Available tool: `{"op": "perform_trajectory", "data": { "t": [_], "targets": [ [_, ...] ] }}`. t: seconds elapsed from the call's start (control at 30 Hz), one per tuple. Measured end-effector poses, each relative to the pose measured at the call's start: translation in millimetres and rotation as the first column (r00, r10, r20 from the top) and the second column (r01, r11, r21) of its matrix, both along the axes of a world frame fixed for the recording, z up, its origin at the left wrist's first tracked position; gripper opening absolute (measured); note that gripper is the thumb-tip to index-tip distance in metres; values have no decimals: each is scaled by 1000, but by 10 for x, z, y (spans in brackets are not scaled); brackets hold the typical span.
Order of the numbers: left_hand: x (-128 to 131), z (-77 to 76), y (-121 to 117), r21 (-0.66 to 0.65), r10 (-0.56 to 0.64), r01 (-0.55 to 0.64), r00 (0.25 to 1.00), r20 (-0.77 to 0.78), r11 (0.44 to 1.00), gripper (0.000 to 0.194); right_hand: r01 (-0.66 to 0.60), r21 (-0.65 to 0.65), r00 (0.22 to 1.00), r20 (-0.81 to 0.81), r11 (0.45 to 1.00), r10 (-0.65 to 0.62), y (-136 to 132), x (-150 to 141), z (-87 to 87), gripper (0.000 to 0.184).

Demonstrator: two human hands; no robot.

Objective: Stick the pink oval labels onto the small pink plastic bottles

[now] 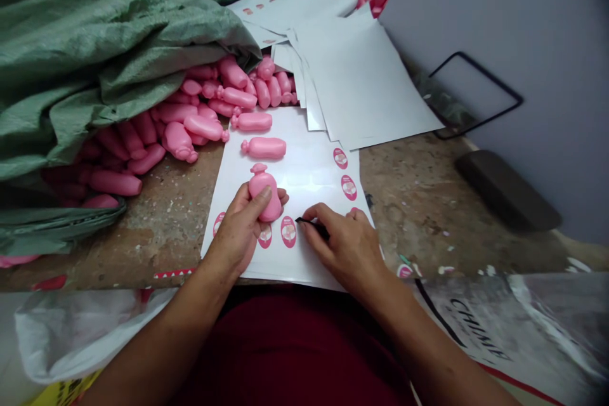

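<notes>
Dozens of pink bottles spill from a green sack.

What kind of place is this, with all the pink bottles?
It looks like a small workshop where bottles get labelled. A green woven sack spills pink plastic bottles, and a sheet of oval stickers lies on the rough worktable.

Left hand curled upright, right hand pinched and angled down, close together.

Workshop, heaped pink bottles, label sheets
</notes>
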State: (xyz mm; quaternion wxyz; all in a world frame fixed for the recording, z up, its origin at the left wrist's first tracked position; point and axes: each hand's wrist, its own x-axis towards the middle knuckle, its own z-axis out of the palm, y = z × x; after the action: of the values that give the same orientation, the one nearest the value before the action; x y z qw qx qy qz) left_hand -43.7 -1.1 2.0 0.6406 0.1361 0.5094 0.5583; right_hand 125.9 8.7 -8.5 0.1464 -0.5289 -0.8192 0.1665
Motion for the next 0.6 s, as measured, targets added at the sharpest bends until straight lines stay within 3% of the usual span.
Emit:
{"op": "perform_trajectory", "data": {
  "t": [0.23,0.3,0.37,0.47,0.53,0.6],
  "targets": [
    [11,-18,-11,28,1,0,1000,-7,1000,18,-6,45,998,69,999,3,15,-86,-30,24],
    [12,-16,-9,22,4,-4,1000,-2,1000,19,44,-15,998,37,999,-44,43,-90,-17,24],
    [8,-8,-2,13,9,-9,1000,2,1000,22,84,-181,991,-86,980,-101,72,-69,28,25],
    [1,12,3,-1,11,-11,1000,2,1000,24,9,-466,880,-417,885,-228,100,-11,141,29],
    [4,31,-13,7,-6,6,1000,-25,1000,23,-66,-542,761,-570,838,-309,105,18,216,31],
    [19,55,-55,21,-50,52,996,-71,998,24,-98,-554,703,-627,827,-336,103,28,268,29]
  ]
}}
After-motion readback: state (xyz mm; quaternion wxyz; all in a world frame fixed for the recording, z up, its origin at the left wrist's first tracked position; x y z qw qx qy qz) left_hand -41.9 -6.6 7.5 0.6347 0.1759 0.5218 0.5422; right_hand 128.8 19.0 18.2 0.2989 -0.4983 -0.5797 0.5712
